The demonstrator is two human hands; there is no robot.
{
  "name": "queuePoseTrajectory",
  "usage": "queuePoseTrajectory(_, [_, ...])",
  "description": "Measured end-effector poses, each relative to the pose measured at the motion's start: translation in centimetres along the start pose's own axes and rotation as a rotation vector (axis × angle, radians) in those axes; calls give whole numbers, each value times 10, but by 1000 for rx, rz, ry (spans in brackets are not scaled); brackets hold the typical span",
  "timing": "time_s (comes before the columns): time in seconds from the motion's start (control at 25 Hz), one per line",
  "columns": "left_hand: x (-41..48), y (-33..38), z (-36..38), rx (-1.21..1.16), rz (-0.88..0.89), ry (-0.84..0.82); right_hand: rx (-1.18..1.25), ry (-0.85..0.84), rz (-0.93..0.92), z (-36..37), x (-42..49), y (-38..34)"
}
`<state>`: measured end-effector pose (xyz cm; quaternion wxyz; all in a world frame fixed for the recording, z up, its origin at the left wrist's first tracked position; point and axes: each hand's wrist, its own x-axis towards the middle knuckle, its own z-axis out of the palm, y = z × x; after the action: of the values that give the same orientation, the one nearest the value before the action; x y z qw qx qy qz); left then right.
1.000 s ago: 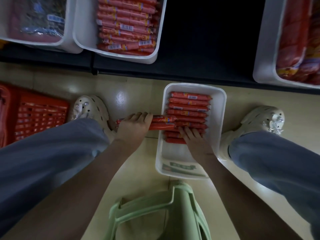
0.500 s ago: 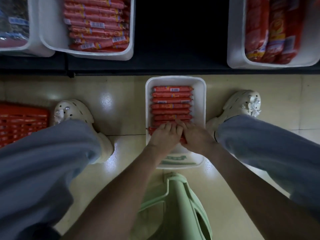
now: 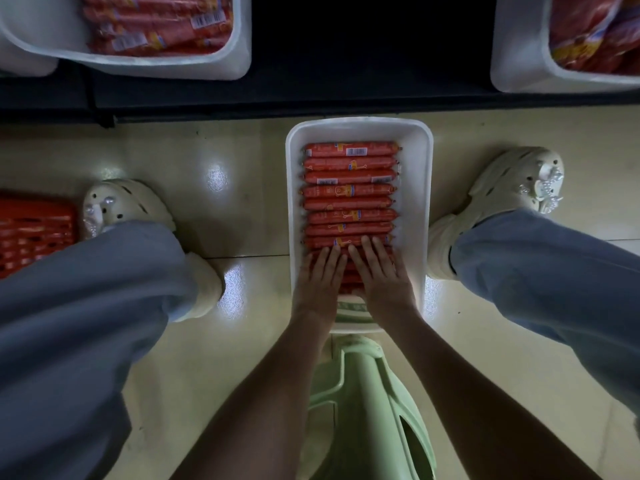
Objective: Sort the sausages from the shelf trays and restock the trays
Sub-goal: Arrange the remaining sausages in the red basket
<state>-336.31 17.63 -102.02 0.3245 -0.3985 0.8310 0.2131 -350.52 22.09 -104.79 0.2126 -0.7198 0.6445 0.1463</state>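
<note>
A white tray lies on the floor between my feet. In it, several red sausages lie crosswise in a neat row. My left hand and my right hand lie side by side, fingers straight, pressing flat on the nearest sausages in the row. The sausages under my palms are mostly hidden. The near end of the tray shows a green label, partly covered by my wrists.
On the dark shelf above, a white tray of red sausages sits at the left and another tray of red packs at the right, with a gap between. A red basket stands at the far left. I sit on a green stool.
My left hand carried a few sausages from the left into the tray and laid them at the near end. Both hands now press flat on them, and the view has shifted closer.
</note>
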Motion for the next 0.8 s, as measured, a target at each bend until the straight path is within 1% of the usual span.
queuePoseTrajectory(0.12, [0,1,-13,-37,-9,-32,42,-47,7,-13,1,-3])
queuePoseTrajectory(0.16, [-2,0,-24,-65,-18,-13,67,-42,13,-23,2,-5])
queuePoseTrajectory(0.2, [-4,-3,-33,-92,-39,21,84,-29,31,-33,4,-6])
queuePoseTrajectory(0.24, [-7,-7,-47,-143,-69,89,104,-6,60,-50,8,-7])
queuePoseTrajectory(0.36, [-28,-26,-103,-263,-146,339,170,97,134,-125,15,-21])
queuePoseTrajectory(0.44, [-51,-43,-149,-382,-196,353,209,132,142,-183,19,-34])
queuePoseTrajectory(0.48, [-65,-52,-172,-412,-220,376,229,180,128,-210,20,-41])
queuePoseTrajectory(0.56, [-103,-74,-215,-402,-288,506,254,315,81,-266,20,-65])
queuePoseTrajectory(0.68, [-167,-117,-259,-295,-352,701,268,410,-63,-332,22,-112])
queuePoseTrajectory(0.8, [-238,-175,-279,-197,-435,819,214,481,-222,-383,25,-177])
